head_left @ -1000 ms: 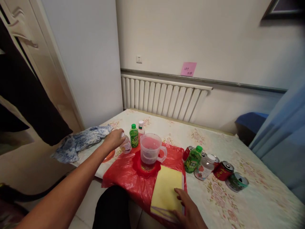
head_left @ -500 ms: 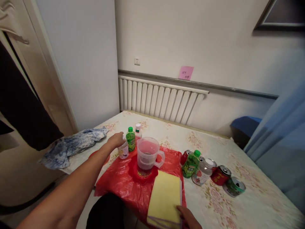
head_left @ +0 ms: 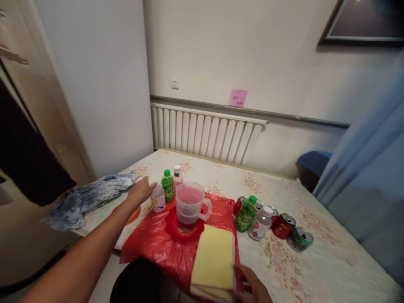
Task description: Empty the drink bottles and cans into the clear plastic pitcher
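My left hand (head_left: 142, 190) is beside a clear bottle with a white cap and printed label (head_left: 158, 200), its fingers apart and a fingertip close to the cap. My right hand (head_left: 254, 287) lies over the right edge of a folded yellow cloth (head_left: 213, 259); motion smears its fingers, and I cannot tell if they grip it. A clear plastic measuring jug (head_left: 189, 206) with some liquid low inside stands on a red scalloped dish (head_left: 171, 229). Beneath these is a red plastic sheet (head_left: 148, 242). Behind the left bottle stand a green-capped bottle (head_left: 168, 188) and another white-capped bottle (head_left: 178, 176).
On the right of the flowered tablecloth (head_left: 331, 235) stand a green bottle (head_left: 246, 216), a clear jar-like bottle (head_left: 260, 225), a red can (head_left: 284, 227) and a green can (head_left: 299, 240), with more cans behind. A blue-white cloth (head_left: 97, 198) lies left. A radiator (head_left: 202, 130) lines the wall.
My left hand has drawn back left from the top of the white-capped bottle, which stays standing. My right hand has come further over the cloth's edge. The view has shifted slightly right.
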Motion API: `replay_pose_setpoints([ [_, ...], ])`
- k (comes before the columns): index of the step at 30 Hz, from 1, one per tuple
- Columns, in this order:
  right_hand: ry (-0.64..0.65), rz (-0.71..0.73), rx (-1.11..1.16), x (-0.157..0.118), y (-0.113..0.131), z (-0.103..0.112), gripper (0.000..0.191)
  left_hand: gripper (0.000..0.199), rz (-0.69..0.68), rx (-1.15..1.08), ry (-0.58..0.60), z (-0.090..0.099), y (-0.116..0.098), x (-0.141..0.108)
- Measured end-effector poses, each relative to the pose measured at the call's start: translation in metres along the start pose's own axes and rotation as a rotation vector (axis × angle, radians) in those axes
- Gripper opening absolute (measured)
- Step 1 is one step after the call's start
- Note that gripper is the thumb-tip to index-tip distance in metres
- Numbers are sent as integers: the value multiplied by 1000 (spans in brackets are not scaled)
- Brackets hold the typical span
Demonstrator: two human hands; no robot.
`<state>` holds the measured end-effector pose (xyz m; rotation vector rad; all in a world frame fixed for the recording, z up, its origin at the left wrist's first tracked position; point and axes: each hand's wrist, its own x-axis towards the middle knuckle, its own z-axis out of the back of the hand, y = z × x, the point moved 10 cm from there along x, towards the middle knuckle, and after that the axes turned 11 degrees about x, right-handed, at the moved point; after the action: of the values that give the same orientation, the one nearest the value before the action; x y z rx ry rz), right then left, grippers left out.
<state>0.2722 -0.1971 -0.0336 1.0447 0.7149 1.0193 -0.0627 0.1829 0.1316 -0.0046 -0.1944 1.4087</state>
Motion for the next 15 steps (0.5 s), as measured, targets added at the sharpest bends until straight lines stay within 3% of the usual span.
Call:
replay_pose_setpoints([
  [4, -144, -31, 104, 10, -6, 32, 50, 61, 22, -56, -88, 11, -5, -39],
  [8, -299, -5, 159, 22, -26, 73, 50, 55, -47, -358, -215, 7, -25, -97],
  [10, -387, 18, 169, 29, -34, 95, 49, 53, -94, -465, -208, -8, -41, -129],
  [15, -665, 80, 87, 54, -31, 147, 60, 44, -182, -662, 2, -61, -92, -193],
])
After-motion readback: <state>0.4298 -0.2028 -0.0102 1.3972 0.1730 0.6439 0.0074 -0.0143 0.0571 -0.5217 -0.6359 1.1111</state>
